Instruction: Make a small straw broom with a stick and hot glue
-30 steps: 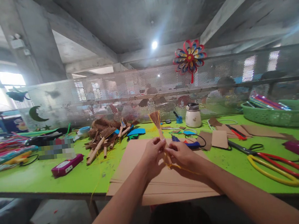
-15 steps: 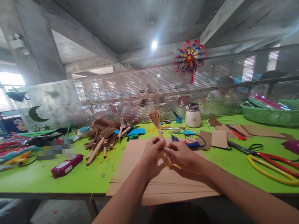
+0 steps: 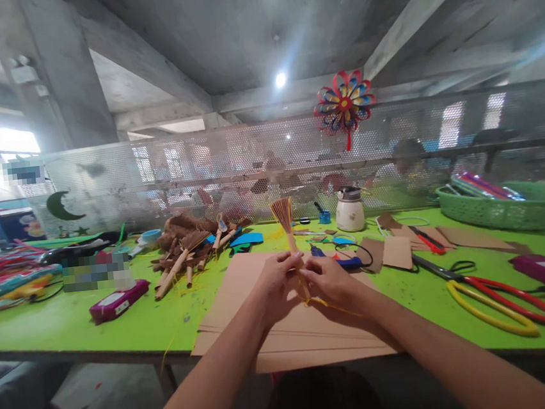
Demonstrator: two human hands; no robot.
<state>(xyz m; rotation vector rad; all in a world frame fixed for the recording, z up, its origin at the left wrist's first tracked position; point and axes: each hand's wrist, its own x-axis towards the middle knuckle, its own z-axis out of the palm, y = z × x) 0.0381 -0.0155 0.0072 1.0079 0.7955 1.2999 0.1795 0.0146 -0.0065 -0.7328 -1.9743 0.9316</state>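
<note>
Over brown paper sheets (image 3: 266,334) I hold a pleated brown paper fan (image 3: 283,219) upright, its folds spread at the top and its lower part narrowed to a stem. My left hand (image 3: 280,281) pinches the stem from the left. Close against it, my right hand (image 3: 328,277) has its fingers closed on the same stem, a little lower. A yellow string (image 3: 325,303) trails from below the fingers toward my right wrist. The fingertips partly hide the stem. Just beyond my right hand lies a blue glue gun (image 3: 350,262).
Left are a pile of brown paper pieces (image 3: 180,245) and a purple box (image 3: 119,301). Large scissors (image 3: 494,302) with red and yellow handles lie right, near brown card (image 3: 397,253). A white jar (image 3: 350,211) and green basket (image 3: 508,207) stand behind, before a perforated screen (image 3: 230,163).
The view has shifted slightly, so things sit a little further left and up. Both hands keep their hold on the paper fan, almost still.
</note>
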